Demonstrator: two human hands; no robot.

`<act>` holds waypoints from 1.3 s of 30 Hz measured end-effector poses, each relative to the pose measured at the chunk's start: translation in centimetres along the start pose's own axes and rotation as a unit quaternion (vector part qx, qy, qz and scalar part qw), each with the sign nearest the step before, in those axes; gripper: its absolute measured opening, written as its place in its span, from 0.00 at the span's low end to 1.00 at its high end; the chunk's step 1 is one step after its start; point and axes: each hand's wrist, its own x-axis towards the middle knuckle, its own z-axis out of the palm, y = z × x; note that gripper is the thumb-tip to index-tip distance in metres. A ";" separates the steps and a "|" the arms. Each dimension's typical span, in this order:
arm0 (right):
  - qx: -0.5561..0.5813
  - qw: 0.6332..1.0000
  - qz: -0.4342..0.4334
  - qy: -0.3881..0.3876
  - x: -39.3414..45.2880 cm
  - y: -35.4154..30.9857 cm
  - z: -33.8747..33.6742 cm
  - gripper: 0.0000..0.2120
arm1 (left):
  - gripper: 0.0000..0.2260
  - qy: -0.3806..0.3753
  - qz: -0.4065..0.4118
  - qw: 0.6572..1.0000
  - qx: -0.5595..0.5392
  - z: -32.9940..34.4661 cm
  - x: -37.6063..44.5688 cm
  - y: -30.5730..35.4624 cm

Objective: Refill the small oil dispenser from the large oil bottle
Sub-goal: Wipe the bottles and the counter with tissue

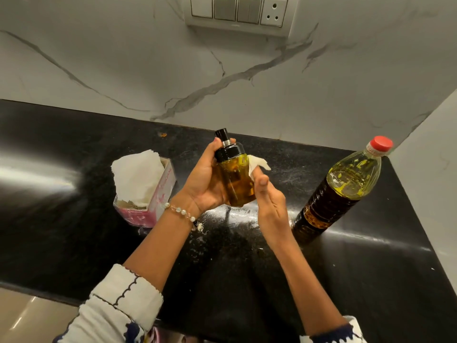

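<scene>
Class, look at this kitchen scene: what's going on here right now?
A person's left hand holds the small oil dispenser above the black counter, its black top on. The right hand presses a white tissue against its side. The large oil bottle stands capped to the right; a tissue box sits left.

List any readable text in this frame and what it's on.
Large oil bottle: white neck band under the red cap carries red lettering, too blurred to read.
Pink tissue box: red print on its side, too small and angled to read.
Small oil dispenser: no text visible.
Switch panel: no markings.
</scene>
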 end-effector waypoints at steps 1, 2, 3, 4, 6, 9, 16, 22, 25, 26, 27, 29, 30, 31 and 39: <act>-0.041 0.999 -0.023 0.002 0.4 0.0 0.3 0.28 | 0.23 0.008 0.006 1.000 0.005 0.3 0.0 -0.2; -0.087 0.995 -0.049 0.004 0.7 0.2 0.4 0.29 | 0.20 0.016 0.015 1.000 0.005 0.5 0.0 -0.3; -0.146 0.986 -0.081 0.012 0.8 0.6 0.6 0.28 | 0.19 0.022 0.023 0.999 -0.001 0.7 0.1 -0.4; -0.211 0.971 -0.115 0.018 0.6 1.0 0.7 0.27 | 0.19 0.026 0.032 0.999 -0.015 0.9 0.1 -0.4; -0.329 0.927 -0.181 0.016 -0.4 2.1 0.9 0.25 | 0.20 0.039 0.049 0.997 -0.039 0.9 0.2 -0.2; -0.392 0.891 -0.229 0.025 -1.7 3.6 0.6 0.23 | 0.18 0.051 0.054 0.997 -0.027 0.7 -0.1 0.0; 0.073 0.989 0.088 0.094 0.8 0.7 0.7 0.23 | 0.19 0.040 0.047 0.998 0.003 1.5 -0.6 -0.4; 0.369 0.888 0.229 0.147 0.7 -0.2 0.7 0.21 | 0.22 0.075 0.125 0.989 0.039 1.8 -0.2 -0.7; 0.396 0.860 0.281 0.158 1.1 -0.7 0.6 0.18 | 0.10 0.063 0.189 0.973 0.112 1.8 -0.5 -1.4; 0.404 0.850 0.297 0.161 1.3 -0.8 0.6 0.15 | 0.10 0.065 0.201 0.969 0.131 1.8 -0.6 -1.7; 0.408 0.842 0.312 0.164 1.4 -0.9 0.6 0.12 | 0.11 0.067 0.209 0.965 0.145 1.8 -0.6 -1.9; 0.398 0.835 0.339 0.169 1.4 -0.9 0.5 0.08 | 0.12 0.069 0.224 0.958 0.165 1.7 -0.6 -2.3; 0.387 0.835 0.350 0.172 1.4 -0.8 0.4 0.09 | 0.12 0.074 0.233 0.954 0.171 1.7 -0.5 -2.4; 0.376 0.837 0.357 0.175 1.4 -0.7 0.3 0.09 | 0.12 0.080 0.242 0.950 0.178 1.6 -0.5 -2.4; 0.316 0.847 0.404 0.141 0.5 -0.2 -1.6 0.09 | 0.07 0.106 0.252 0.949 0.159 1.3 -0.3 -1.5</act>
